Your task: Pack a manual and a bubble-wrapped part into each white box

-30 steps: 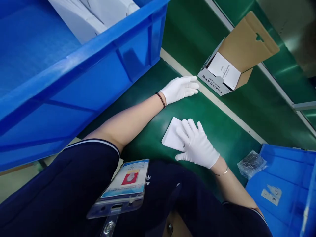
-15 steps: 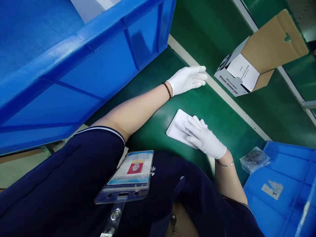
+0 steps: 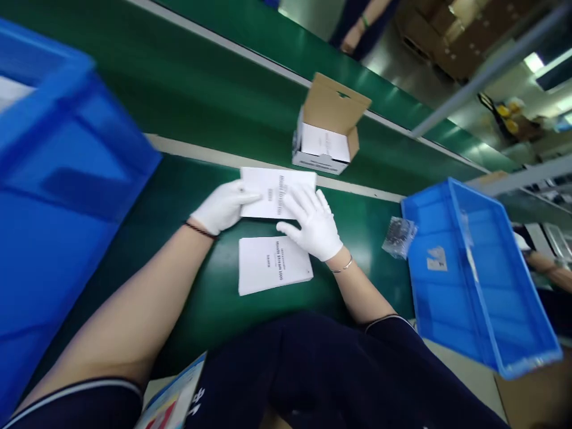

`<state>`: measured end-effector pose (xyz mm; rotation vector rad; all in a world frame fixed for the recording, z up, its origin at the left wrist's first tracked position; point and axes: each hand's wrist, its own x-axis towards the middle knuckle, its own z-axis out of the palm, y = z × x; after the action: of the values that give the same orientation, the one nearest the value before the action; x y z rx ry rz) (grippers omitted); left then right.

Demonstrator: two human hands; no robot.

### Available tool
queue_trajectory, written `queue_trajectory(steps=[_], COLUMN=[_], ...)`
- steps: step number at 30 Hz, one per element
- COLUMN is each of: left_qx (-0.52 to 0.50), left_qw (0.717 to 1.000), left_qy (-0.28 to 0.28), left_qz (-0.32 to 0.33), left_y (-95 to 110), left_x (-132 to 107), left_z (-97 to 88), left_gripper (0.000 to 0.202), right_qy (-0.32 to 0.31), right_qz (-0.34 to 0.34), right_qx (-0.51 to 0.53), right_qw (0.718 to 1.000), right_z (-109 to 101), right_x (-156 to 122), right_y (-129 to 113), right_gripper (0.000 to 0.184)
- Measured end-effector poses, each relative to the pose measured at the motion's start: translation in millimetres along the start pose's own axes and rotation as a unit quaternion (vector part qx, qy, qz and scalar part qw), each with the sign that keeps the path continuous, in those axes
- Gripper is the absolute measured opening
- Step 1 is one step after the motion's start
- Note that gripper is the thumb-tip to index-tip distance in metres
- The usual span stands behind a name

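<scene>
Both my hands wear white gloves. A white printed booklet is pinched at its left end by my left hand, thumb on top. My right hand lies over the booklet's right end with fingers spread flat. Just below, on the green table, rests a stack of similar white booklets, printed side up. Beyond the hands stands an open carton with its brown lid raised and a white printed booklet inside.
A large blue bin stands at the left. Another blue bin is at the right, with a clear plastic bag holding something dark beside it. Across the green line, a person's arm shows.
My view has swung to the right. My left hand, flat and empty before, now grips a booklet held apart from the stack. My right hand has moved from the stack onto that booklet.
</scene>
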<state>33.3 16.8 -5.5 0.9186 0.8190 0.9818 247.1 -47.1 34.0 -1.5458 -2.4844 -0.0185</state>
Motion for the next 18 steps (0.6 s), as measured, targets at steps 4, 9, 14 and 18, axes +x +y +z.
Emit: queue_trajectory(steps=[4,9,14,18], left_qx=[-0.055,-0.121,-0.142,-0.163], left_qw=[0.996,0.991,0.987,0.986], left_qy=[0.074,0.064,0.068,0.035], left_qz=[-0.015,-0.013,-0.024,-0.024], left_y=[6.5,8.0,0.1,-4.7], left_x=[5.9,8.6,11.7,13.6], left_z=[4.5,10.9,3.7,-3.6], left_gripper=[0.028,0.035,0.038,0.038], right_qy=[0.062,-0.017,-0.060,-0.048], right_qz=[0.264,0.592,0.642,0.591], right_qx=[-0.038,-0.166,-0.114,-0.026], right_qw=[0.962,0.788,0.756,0.805], right_z=[-39.8,-77.6,-71.3,-61.8], right_x=[-52.0,-127.6,-149.6,-139.6], right_y=[68.5,137.1,155.1,165.2], right_gripper=[0.048,0.061,0.073,0.060])
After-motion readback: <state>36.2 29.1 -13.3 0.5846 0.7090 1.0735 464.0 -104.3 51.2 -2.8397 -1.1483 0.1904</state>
